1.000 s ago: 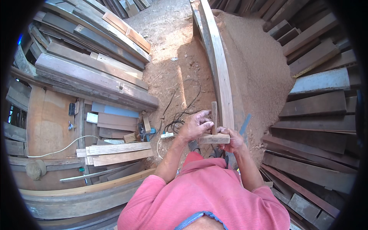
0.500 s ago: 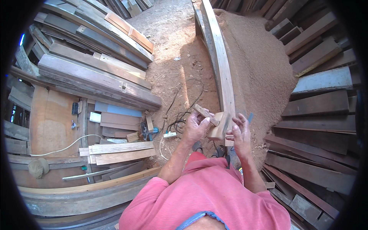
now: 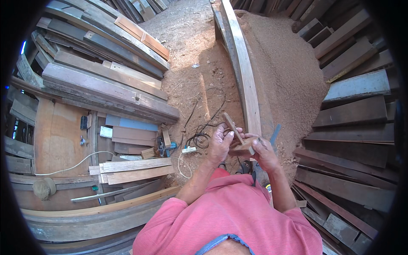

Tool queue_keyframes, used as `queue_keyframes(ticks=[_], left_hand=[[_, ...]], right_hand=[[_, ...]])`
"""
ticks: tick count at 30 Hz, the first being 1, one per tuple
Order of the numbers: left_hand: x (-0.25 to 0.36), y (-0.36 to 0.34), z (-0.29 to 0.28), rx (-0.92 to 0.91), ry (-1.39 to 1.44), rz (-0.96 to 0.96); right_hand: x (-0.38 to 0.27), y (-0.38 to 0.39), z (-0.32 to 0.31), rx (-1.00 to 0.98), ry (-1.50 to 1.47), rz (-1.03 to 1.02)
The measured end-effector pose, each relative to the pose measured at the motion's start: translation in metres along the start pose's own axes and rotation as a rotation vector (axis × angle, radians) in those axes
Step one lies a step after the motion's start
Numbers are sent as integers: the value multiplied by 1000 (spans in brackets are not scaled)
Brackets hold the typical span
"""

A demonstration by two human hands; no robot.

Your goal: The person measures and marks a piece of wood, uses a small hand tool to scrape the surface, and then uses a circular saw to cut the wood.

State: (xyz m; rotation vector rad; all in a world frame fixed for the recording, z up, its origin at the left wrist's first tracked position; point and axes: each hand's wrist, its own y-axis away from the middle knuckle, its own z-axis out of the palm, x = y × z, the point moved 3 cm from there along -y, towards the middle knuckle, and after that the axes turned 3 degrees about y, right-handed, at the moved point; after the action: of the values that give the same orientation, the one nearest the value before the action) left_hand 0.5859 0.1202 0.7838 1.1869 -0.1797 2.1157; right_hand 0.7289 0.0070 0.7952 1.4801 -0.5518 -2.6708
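My left hand [image 3: 222, 142] is closed on a short wooden stick [image 3: 233, 127], which slants up and away between the thumb and fingers. The stick's lower end meets a small wooden block [image 3: 243, 149]; whether it passes into the block, I cannot tell. My right hand [image 3: 264, 154] grips the block from the right, thumb on top. Both hands are close together over the near end of a long, pale plank [image 3: 245, 72]. Some of the block is hidden behind my fingers.
Stacked boards [image 3: 106, 89] line the left, and more boards [image 3: 352, 131] lean at the right. Sawdust [image 3: 280, 63] is heaped beside the plank. Left of my hands lie a blue power tool [image 3: 166, 145], a white power strip [image 3: 188, 150] and black cable [image 3: 197, 138].
My right hand has closed on the wooden block, having been open beside it. The block has turned and tilted, and the stick now points more steeply away from me.
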Motion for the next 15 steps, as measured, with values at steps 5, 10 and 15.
queue_keyframes(ticks=[5, 10, 15], left_hand=[[-14, 7, -13, 21, -405, 52], [-22, 19, 6, -188, -91, -165], [-48, 23, 2, -599, -401, -107]], right_hand=[[18, 2, 7, 78, 307, 42], [62, 12, -25, 100, -211, 156], [69, 39, -36, -57, -345, 284]])
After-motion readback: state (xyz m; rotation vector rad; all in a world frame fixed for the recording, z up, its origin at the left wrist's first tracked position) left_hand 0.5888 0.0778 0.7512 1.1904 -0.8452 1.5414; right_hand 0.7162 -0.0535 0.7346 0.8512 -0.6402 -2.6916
